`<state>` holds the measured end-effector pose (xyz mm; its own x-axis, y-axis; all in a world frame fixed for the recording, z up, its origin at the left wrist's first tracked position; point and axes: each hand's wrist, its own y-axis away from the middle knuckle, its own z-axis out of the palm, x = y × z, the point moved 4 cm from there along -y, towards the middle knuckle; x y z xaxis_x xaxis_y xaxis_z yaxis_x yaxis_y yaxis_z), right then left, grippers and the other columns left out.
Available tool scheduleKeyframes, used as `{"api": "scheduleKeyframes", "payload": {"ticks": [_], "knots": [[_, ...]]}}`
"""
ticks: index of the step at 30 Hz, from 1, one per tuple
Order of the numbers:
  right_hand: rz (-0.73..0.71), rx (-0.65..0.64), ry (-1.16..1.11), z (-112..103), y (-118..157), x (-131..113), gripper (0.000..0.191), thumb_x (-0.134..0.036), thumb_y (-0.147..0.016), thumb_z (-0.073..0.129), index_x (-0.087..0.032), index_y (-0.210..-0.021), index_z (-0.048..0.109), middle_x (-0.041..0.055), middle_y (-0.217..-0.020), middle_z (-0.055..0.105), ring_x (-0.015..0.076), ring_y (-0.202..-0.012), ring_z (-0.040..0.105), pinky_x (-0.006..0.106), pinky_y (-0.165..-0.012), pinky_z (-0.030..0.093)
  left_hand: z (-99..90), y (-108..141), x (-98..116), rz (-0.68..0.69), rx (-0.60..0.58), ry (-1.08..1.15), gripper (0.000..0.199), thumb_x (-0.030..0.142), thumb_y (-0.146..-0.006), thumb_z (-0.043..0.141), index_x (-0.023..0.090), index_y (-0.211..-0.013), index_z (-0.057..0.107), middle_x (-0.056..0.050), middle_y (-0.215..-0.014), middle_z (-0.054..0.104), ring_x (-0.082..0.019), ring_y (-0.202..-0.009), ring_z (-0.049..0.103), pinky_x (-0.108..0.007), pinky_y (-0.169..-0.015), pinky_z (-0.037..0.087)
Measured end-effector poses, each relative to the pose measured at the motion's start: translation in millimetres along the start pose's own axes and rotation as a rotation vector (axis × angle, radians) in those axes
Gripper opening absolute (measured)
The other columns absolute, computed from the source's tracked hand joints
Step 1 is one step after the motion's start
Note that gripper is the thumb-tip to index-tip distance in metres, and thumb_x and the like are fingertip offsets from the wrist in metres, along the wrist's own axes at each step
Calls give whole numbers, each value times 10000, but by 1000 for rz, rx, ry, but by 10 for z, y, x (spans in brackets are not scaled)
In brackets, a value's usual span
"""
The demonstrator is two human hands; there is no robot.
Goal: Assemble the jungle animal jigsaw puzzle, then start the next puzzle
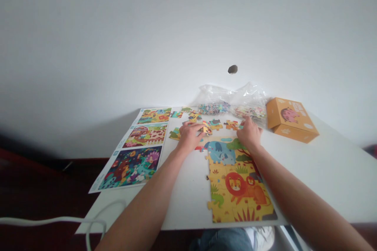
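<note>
Plastic bags [206, 92], clear, crinkled, hold small multicolour pieces [216, 108]. Orange box [291, 119]: contents hidden. Part-built puzzle [225, 188], flat, knobbed left edge, lies between forearms, nearer the body than both hands. Left hand [191, 136]: fingers bent at loose piece [207, 129], pinch unclear. Right hand [249, 132]: curled near puzzle's far right corner, can't tell grip.

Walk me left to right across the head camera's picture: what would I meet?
Sheet printed with three animal pictures → left hand → part-built lion-and-elephant jigsaw → orange box printed with a pig.
</note>
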<state>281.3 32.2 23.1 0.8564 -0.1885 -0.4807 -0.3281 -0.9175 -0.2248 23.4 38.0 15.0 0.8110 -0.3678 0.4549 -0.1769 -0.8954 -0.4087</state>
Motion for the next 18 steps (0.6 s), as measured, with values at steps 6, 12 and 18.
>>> {"api": "scheduleKeyframes", "payload": {"ticks": [6,12,18], "knots": [[-146,-95,64,83,118,-182,531,-106,-758,483,-205,-1261,620,118,-1169,703,322,-1164,572,490,-998,334,-45,14,31,9,38,28,324,240,-826,718,311,-1142,735,21,-1148,743,-244,-1138,543,-434,-1037,416],[-390,-185,-354,170,278,-393,412,-204,-837,505,-198,-1235,614,43,-1048,750,196,-885,642,334,-891,467,-109,25,93,79,81,93,330,267,-827,732,322,-1152,731,19,-1164,738,-233,-1163,547,-430,-1071,407],[-471,-228,-536,146,348,-476,484,-243,-845,532,-199,-1326,545,31,-1014,752,171,-833,641,313,-832,489,-107,32,94,105,87,104,310,311,-846,713,321,-1155,730,20,-1163,738,-228,-1172,550,-426,-1082,408]]}}
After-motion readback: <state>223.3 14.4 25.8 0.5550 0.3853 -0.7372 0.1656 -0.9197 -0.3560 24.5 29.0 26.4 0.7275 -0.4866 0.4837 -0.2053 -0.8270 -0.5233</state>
